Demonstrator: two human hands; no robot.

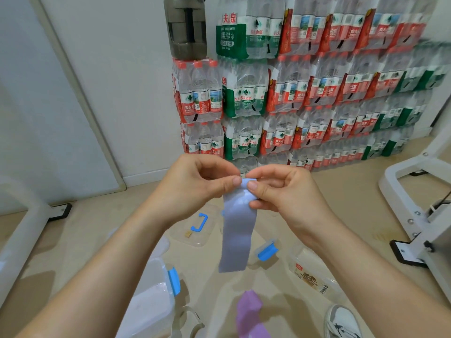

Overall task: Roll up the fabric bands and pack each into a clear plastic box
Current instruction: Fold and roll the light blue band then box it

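Note:
A pale blue-grey fabric band (237, 235) hangs straight down in front of me, its top end curled over. My left hand (200, 184) pinches that top edge from the left, and my right hand (280, 191) pinches it from the right, thumb on the curl. A purple band (250, 315) lies on the floor below. A clear plastic box (151, 301) with a blue clip stands open at the lower left. Its clear lid (195, 228) with a blue clip lies farther back. Another clear box (268, 248) with a blue clip lies behind the hanging band.
A labelled clear plastic pack (310, 276) lies on the floor at right, near a white shoe (341, 323). Stacked packs of water bottles (305, 93) fill the back wall, with a dark jug (185, 28) on top. White machine frames (419, 203) flank both sides.

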